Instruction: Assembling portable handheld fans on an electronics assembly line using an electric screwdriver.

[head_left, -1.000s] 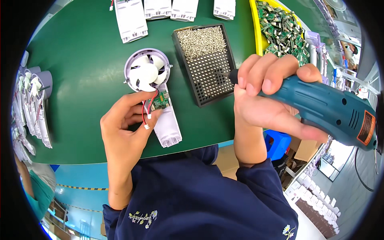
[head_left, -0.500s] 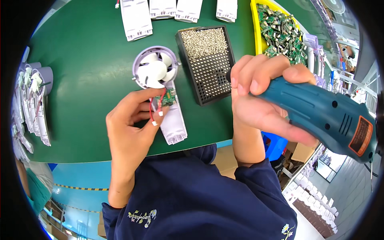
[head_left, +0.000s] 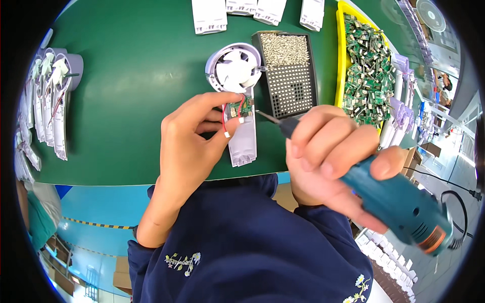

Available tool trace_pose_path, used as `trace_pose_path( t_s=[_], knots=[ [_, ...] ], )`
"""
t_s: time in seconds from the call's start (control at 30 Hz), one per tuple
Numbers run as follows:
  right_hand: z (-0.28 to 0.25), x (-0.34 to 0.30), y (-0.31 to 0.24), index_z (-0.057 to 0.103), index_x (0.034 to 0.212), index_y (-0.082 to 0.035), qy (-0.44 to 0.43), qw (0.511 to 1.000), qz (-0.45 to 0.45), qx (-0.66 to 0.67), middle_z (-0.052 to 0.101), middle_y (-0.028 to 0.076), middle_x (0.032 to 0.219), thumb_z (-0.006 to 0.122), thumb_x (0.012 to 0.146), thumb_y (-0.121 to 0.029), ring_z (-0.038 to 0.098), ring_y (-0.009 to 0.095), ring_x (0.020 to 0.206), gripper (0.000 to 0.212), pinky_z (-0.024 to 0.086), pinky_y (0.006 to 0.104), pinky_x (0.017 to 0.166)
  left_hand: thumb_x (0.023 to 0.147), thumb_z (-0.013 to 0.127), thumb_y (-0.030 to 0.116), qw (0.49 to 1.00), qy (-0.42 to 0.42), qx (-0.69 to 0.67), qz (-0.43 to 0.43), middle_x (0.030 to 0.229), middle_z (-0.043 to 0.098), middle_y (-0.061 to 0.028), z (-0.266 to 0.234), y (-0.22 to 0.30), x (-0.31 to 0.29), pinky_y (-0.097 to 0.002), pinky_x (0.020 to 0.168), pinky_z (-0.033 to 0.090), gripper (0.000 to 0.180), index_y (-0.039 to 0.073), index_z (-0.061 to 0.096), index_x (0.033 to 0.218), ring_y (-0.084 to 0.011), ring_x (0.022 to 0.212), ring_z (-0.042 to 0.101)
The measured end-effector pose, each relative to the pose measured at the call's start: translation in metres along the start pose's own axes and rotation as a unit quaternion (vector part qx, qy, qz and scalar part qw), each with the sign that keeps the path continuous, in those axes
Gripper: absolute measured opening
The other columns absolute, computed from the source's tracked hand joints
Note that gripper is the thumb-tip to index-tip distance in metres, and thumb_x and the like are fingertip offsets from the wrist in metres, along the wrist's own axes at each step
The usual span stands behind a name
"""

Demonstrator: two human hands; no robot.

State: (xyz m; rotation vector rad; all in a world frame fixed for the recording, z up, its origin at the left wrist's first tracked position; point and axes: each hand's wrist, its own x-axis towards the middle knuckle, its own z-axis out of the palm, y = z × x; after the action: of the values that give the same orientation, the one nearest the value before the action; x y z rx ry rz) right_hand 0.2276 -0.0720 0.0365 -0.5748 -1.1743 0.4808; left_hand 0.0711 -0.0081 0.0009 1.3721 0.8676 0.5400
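A lilac fan housing (head_left: 208, 70) with a white fan (head_left: 233, 76) inside lies on the table, its flat handle shell (head_left: 243, 144) toward me. My left hand (head_left: 189, 136) pinches a small green circuit board (head_left: 246, 107) over the handle, just below the fan. Red wires (head_left: 224, 118) with white plugs hang by its fingers. My right hand (head_left: 333, 156) is wrapped round a teal electric screwdriver (head_left: 394, 197). Its thin bit points left, the tip close to the board's right edge. Whether a screw sits on the tip is too small to tell.
A black screw tray (head_left: 314, 83), part loose screws and part filled holes, lies right of the fan. Behind it stands a yellow bin (head_left: 342, 55) of circuit boards. White shells (head_left: 209, 17) line the far side; fan assemblies (head_left: 58, 106) stack at left. A cord (head_left: 462, 212) trails at right.
The screwdriver's bit has come from over the screw tray down and left, close to the circuit board. My left hand stays on the board. The whole view has shifted.
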Motion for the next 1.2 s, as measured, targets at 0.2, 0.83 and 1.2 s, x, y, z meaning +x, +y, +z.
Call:
trace_pose_path(
  t_s=[0.2, 0.83, 1.2],
  knots=[
    [0.009, -0.005, 0.003, 0.046, 0.12, -0.01, -0.009, 1.0, 0.025, 0.003, 0.052, 0.007, 0.076, 0.053, 0.087, -0.071, 0.046, 0.018, 0.049, 0.07, 0.042, 0.0335, 0.046, 0.078, 0.072, -0.011, 1.0, 0.008, -0.01, 0.013, 0.099, 0.069, -0.0098, 0.005, -0.002, 0.001, -0.0266, 0.069, 0.06, 0.033, 0.0, 0.068, 0.108, -0.0151, 0.079, 0.071],
    [0.008, -0.003, -0.008, 0.046, 0.135, -0.009, 0.035, 0.999, -0.006, 0.007, 0.054, 0.008, 0.095, 0.051, 0.084, -0.078, 0.047, 0.017, 0.051, 0.085, 0.039, 0.032, 0.046, 0.079, 0.072, -0.009, 0.999, 0.003, -0.034, 0.027, 0.094, 0.068, -0.0124, 0.0, -0.004, 0.001, -0.0283, 0.069, 0.06, 0.031, 0.001, 0.068, 0.108, -0.0188, 0.078, 0.071],
    [0.044, -0.058, -0.037, 0.051, 0.124, 0.001, 0.3, 0.784, 0.53, -0.123, 0.07, 0.014, 0.11, 0.067, 0.089, 0.0, 0.057, 0.005, 0.058, 0.038, 0.044, 0.0201, 0.047, 0.082, 0.074, -0.006, 0.996, -0.02, -0.083, -0.013, 0.101, 0.069, -0.0081, -0.013, -0.008, -0.02, -0.0258, 0.073, 0.058, 0.029, -0.003, 0.066, 0.11, -0.014, 0.088, 0.07]
  ],
)
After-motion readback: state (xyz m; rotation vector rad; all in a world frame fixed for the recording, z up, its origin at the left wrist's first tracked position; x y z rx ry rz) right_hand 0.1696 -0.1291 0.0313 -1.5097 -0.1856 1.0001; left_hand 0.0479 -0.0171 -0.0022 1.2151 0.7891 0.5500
